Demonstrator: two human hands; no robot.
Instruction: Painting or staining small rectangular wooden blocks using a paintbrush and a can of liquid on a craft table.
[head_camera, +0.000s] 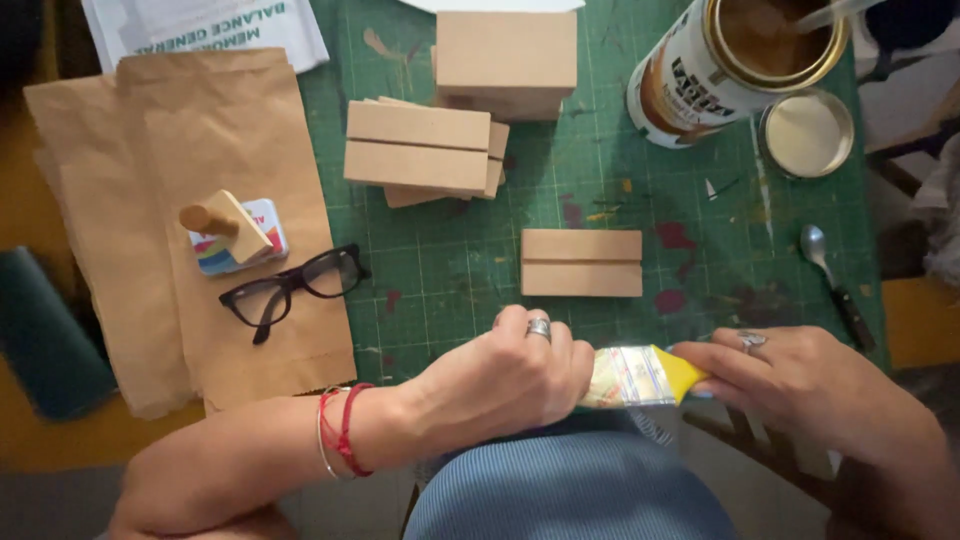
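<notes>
A paintbrush (640, 376) with a yellow part and pale bristles sits low in the middle, just over the near edge of the green cutting mat (600, 200). The left hand (500, 380) is wrapped tight around its bristle end, at nine o'clock from the brush. The right hand (800, 385) pinches the yellow end, at three o'clock. So the brush is held between both hands, above a blue lap.

At twelve o'clock from the brush lies one flat wooden block (581, 262) with bare mat all around it. Further up is a stack of wooden blocks (425, 150), and one more box-shaped block (505, 60) behind it.

At one o'clock stands one open can (735, 65) with brown liquid, its round lid (806, 133) just beside it. One spoon (835, 285) lies by the mat's right edge.

At ten o'clock, brown paper bags (180, 180) hold one pair of black glasses (295, 288) and one wooden stamp (225, 225) on a small colourful pad.
</notes>
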